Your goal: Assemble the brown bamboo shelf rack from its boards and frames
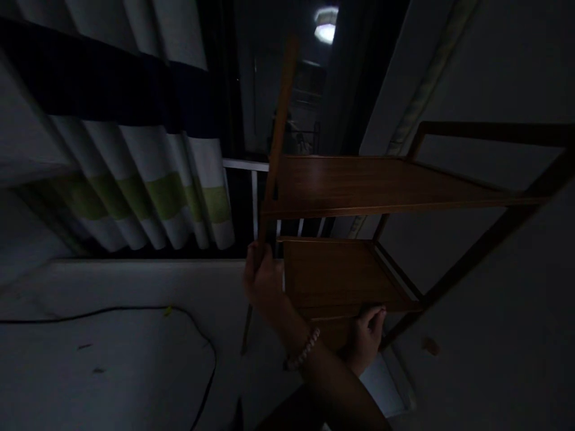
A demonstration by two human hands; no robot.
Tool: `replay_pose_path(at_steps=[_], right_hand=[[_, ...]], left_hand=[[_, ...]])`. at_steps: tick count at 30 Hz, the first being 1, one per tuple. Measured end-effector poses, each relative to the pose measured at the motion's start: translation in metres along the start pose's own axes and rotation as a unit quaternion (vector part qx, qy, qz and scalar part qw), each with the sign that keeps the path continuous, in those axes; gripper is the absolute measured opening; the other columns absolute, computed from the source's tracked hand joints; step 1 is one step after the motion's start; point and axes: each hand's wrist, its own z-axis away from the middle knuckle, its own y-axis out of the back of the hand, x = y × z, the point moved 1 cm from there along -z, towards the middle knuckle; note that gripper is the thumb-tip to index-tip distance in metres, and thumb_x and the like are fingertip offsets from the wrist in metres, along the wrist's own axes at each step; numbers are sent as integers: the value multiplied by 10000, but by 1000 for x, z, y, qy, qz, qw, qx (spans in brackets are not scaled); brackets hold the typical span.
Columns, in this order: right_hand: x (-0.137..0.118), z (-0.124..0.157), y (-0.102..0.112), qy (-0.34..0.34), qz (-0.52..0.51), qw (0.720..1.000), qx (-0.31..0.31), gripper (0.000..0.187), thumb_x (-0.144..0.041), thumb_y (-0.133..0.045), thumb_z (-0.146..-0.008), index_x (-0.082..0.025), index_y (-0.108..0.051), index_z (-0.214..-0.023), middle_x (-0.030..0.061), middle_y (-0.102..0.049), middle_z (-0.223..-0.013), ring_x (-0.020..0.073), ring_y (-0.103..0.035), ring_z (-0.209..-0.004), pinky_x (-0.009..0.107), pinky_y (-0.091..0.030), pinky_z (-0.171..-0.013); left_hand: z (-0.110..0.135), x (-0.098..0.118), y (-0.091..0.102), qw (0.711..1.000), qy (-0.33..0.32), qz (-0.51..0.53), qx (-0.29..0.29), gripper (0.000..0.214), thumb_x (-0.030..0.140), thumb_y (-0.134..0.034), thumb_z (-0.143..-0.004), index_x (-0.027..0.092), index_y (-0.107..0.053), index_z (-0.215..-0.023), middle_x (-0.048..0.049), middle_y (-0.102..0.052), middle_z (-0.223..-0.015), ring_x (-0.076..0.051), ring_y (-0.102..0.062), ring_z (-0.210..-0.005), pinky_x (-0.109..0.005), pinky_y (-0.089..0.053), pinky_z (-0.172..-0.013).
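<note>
At the near corner of the rack (359,185), the left hand (263,278) is closed round the front post (279,131), just below the upper board (381,179); the right hand (366,335) curls its fingers over the near edge of the lower board (332,272), its forearm hidden behind the left arm, which wears a bracelet (304,350); the rack leans in the view, its far side by the wall (494,311), and whether its feet touch the floor (112,371) cannot be told in this dim light.

Both grips sit at one corner, so the far end is likely to swing or drop and strike the wall; the right fingers hold only a thin edge and could slip, or be pinched if the board shifts. A cable (197,335) loops across the floor just left of the post's foot, where a leg or a step could snag it; the curtain (148,197) and railing (254,197) stand close behind the post, and might catch its top.
</note>
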Motion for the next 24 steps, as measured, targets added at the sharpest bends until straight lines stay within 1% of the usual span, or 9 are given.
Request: replay_pose_path(at_steps=[2, 3, 4, 5, 8, 10, 13, 18, 24], right_hand=[[7, 10, 7, -5, -23, 997, 69, 503, -271, 36, -909, -182, -200, -1345, 96, -617, -871, 113, -630, -667, 160, -428, -410], [6, 7, 3, -19, -29, 994, 108, 487, -264, 6, -914, -192, -236, -1331, 92, -627, -838, 119, -625, -641, 169, -425, -398], [0, 0, -8, -25, -35, 992, 116, 459, -265, -49, -922, -183, -286, -1307, 90, -632, -816, 125, -624, -634, 175, -434, -410], [-10, -11, -24, -41, -41, 996, 68, 411, -282, -147, -928, -169, -344, -1270, 93, -637, -813, 138, -629, -656, 187, -457, -451], [-52, -52, -91, -29, -64, 996, 46, 336, -284, -274, -914, -114, -487, -1111, 80, -636, -732, 144, -633, -633, 195, -476, -525], [-76, -72, -132, -31, -74, 996, 46, 352, -267, -253, -912, -64, -531, -990, 92, -624, -661, 155, -630, -593, 214, -480, -543], [-95, -80, -167, -29, -71, 996, 34, 354, -267, -259, -906, -58, -543, -940, 78, -613, -604, 155, -611, -522, 222, -461, -506], [-111, -79, -173, 9, -39, 999, -10, 306, -235, -303, -887, -60, -543, -963, 42, -596, -539, 132, -556, -409, 206, -387, -413], [-141, -80, -181, 95, -31, 980, -170, 319, -199, -417, -816, -43, -477, -1088, 67, -636, -615, 166, -598, -489, 241, -441, -453]], left_hand=[[0, 5, 4, 1000, 2, 0, 2, 290, 337, -457, -835, 174, -526, -1065, -85, -534, -1089, -151, -540, -904, -353, -475, -781], [0, 7, 6, 1000, 4, 0, 1, 290, 337, -455, -836, 178, -525, -1067, -85, -531, -1096, -153, -538, -909, -355, -474, -785], [0, 10, 7, 1000, 5, 1, -1, 290, 337, -454, -836, 178, -524, -1069, -86, -530, -1099, -153, -537, -912, -356, -473, -788], [1, 12, 9, 1000, 6, 3, -4, 290, 337, -453, -837, 180, -525, -1069, -86, -529, -1101, -153, -537, -913, -356, -472, -789], [1, 18, 14, 1000, 11, 8, -15, 286, 339, -450, -838, 181, -528, -1063, -85, -532, -1097, -151, -538, -909, -354, -472, -789], [1, 21, 17, 1000, 14, 10, -24, 279, 342, -445, -840, 182, -535, -1050, -83, -539, -1085, -146, -541, -898, -347, -473, -784], [-1, 24, 22, 999, 20, 13, -34, 272, 347, -441, -841, 183, -544, -1032, -79, -549, -1068, -141, -545, -885, -338, -475, -778], [-4, 26, 25, 998, 32, 17, -48, 266, 339, -445, -840, 199, -539, -1046, -79, -532, -1100, -148, -536, -913, -340, -469, -793], [-5, 29, 23, 997, 50, 23, -53, 264, 336, -432, -846, 210, -537, -1052, -83, -521, -1122, -147, -530, -925, -343, -466, -806]])
